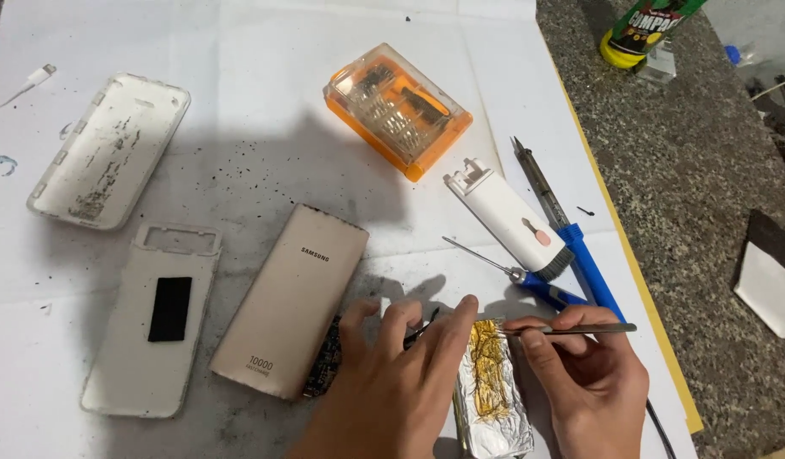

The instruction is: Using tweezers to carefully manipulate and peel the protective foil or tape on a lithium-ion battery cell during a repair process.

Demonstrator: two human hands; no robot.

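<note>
Crinkled shiny foil on the battery pack [493,393], stained yellow. Matt smooth casing on the power bank [292,299]. Lay on white paper [265,153].

Two white case shells [108,151] [152,319], two screwdrivers [515,274] [566,229]

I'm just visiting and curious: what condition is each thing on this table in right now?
Foil battery cell: bare, yellow residue on top.
Left hand: steadying the cell.
Right hand: gripping metal tweezers.
Power bank shell: closed, lying flat.
White case halves: separated, dirty.
Orange bit box: lid shut.
</note>
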